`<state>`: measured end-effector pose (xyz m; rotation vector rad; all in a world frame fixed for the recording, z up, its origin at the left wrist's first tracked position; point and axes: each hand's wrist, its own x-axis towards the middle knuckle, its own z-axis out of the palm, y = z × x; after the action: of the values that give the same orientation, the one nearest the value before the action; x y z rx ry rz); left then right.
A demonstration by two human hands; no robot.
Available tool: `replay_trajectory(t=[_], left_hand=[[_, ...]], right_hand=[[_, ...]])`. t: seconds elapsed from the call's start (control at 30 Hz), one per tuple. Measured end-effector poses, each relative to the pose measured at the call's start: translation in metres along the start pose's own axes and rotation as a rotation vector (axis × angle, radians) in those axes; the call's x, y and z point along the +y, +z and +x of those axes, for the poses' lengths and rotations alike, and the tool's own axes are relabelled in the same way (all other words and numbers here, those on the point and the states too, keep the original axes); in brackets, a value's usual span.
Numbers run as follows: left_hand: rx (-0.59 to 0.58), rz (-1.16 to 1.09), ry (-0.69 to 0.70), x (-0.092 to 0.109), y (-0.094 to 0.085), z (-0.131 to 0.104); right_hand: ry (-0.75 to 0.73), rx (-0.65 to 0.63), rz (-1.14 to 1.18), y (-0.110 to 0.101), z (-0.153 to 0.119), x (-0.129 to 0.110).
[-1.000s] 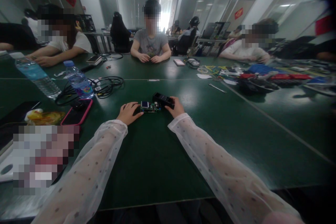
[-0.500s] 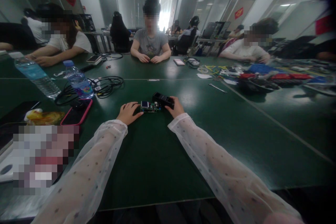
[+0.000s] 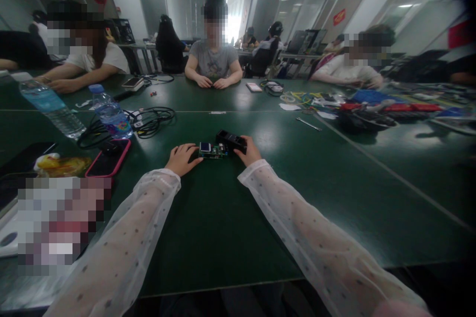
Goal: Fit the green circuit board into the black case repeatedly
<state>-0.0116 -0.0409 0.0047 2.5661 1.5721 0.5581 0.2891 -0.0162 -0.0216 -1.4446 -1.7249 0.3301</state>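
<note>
A small green circuit board (image 3: 213, 150) with a little screen lies on the dark green table (image 3: 208, 228), in front of me. My left hand (image 3: 183, 159) is at its left end, thumb and fingers around a dark part at that edge. My right hand (image 3: 249, 150) grips the right end of a black rectangular case (image 3: 230, 140). The case's left end lies just behind the board's right end, and the two look close together or touching.
At the left stand two water bottles (image 3: 111, 114) (image 3: 55, 106), black cables (image 3: 154, 121) and a pink-edged phone (image 3: 108, 159). A wrench (image 3: 308, 124) and a heap of cables and pouches (image 3: 383, 109) lie right. A person (image 3: 213, 57) sits opposite.
</note>
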Motion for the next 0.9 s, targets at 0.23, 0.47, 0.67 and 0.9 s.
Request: replay_trajectory(t=[0.23,0.47,0.67,0.9], left_hand=[[-0.002,0.003,0.005,-0.0011,0.0000,0.0000],[-0.002,0.002,-0.008,0.0001,0.0006,0.0008],[-0.002,0.003,0.002,-0.0005,0.0005,0.0006],[-0.007,0.008,0.004,-0.0007,0.0008,0.0010]], right_hand=[[0.017,-0.003,-0.009,-0.0018,-0.0017,-0.0031],[-0.009,-0.002,0.001,-0.0033,-0.0022,-0.0062],[-0.008,0.001,-0.003,-0.0025,-0.0013,-0.0051],[-0.003,-0.009,-0.006,-0.0046,-0.0026,-0.0083]])
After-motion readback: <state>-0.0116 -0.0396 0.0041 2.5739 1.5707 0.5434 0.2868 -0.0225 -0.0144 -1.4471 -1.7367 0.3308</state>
